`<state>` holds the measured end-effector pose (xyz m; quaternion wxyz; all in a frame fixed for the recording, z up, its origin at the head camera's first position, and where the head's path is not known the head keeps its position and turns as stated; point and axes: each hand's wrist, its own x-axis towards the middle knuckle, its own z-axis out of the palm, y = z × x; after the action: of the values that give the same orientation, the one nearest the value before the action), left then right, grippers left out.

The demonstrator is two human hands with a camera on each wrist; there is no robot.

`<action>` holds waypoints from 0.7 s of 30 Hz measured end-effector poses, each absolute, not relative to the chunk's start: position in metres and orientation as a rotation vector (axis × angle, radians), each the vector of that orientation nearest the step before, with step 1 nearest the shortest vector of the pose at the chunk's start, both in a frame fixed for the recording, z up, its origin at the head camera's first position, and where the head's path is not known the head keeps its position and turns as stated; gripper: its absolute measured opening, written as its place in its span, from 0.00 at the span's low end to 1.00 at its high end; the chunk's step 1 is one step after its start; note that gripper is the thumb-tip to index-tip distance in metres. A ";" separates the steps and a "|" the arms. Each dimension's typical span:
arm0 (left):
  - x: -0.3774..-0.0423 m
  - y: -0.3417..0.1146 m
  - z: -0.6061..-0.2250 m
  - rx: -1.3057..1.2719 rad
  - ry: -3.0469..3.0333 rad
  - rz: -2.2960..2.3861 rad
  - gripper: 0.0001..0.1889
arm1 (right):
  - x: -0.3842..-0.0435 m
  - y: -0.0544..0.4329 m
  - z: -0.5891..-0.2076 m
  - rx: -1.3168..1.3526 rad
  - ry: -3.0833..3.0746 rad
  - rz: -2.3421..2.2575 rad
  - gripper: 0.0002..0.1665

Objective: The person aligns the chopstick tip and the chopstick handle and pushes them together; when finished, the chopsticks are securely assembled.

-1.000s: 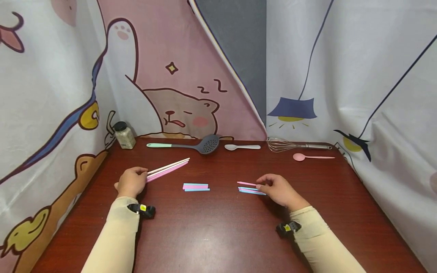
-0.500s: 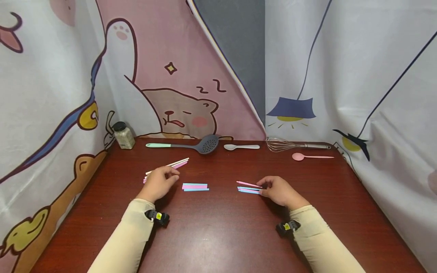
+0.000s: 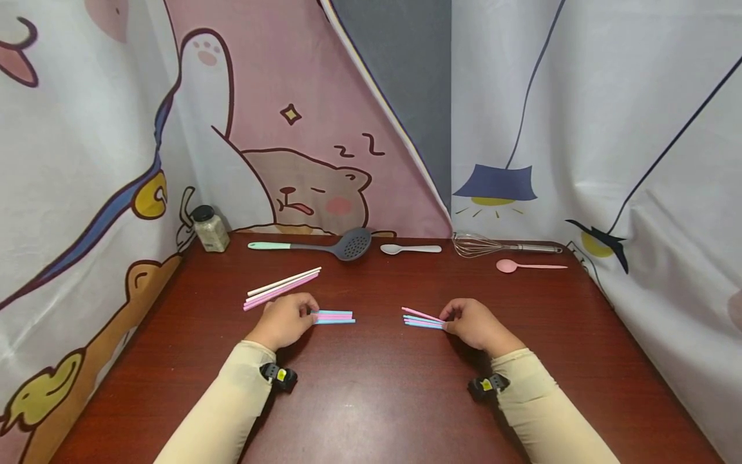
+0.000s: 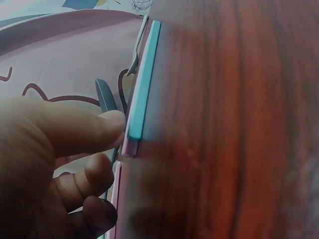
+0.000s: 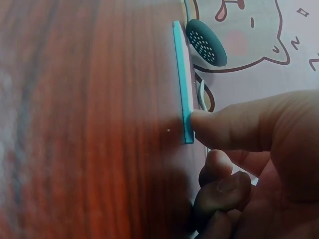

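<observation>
My left hand (image 3: 284, 320) is at the left end of a row of short pink and blue sticks (image 3: 336, 317) lying on the table. Its thumb (image 4: 102, 128) is beside the near blue stick, fingers loosely bent. At the right end of a second group of short pink and blue sticks (image 3: 420, 322), my right hand (image 3: 478, 325) pinches the ends between thumb and fingers. One pink stick there fans slightly away at its left end. In the right wrist view the thumb (image 5: 214, 127) touches the blue stick (image 5: 182, 74); the fingertips' contact is hidden.
Long white and pink sticks (image 3: 284, 290) lie behind the left hand. Along the back are a jar (image 3: 211, 231), a slotted skimmer (image 3: 355, 245), a white spoon (image 3: 410, 249), a whisk (image 3: 504, 247) and a pink spoon (image 3: 507, 266). Printed curtains (image 3: 394, 64) border the dark table (image 3: 359, 399).
My left hand has left the long sticks and moved right to the short ones. My right thumb and fingers have drawn the right ends of the pink and blue sticks together.
</observation>
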<state>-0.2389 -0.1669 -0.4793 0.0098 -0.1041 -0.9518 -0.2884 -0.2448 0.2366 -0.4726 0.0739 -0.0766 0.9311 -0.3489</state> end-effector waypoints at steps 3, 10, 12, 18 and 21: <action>-0.239 -0.166 -0.479 -0.329 -2.983 -0.889 0.06 | -0.244 0.236 -0.471 -0.220 2.788 -1.050 0.04; -0.236 -0.165 -0.477 -0.329 -3.001 -0.863 0.11 | -0.245 0.236 -0.473 -0.243 2.794 -1.059 0.04; -0.236 -0.165 -0.478 -0.327 -3.008 -0.850 0.10 | -0.245 0.236 -0.474 -0.257 2.802 -1.061 0.05; -0.235 -0.163 -0.477 -0.330 -2.999 -0.832 0.10 | -0.246 0.237 -0.476 -0.296 2.805 -1.051 0.07; -0.235 -0.162 -0.477 -0.332 -2.998 -0.826 0.10 | -0.247 0.237 -0.476 -0.290 2.797 -1.029 0.05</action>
<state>-0.2351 -0.1621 -0.4767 0.0072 -0.1062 -0.9586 -0.2642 -0.2469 0.2369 -0.4760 0.0734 -0.0967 0.9316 -0.3427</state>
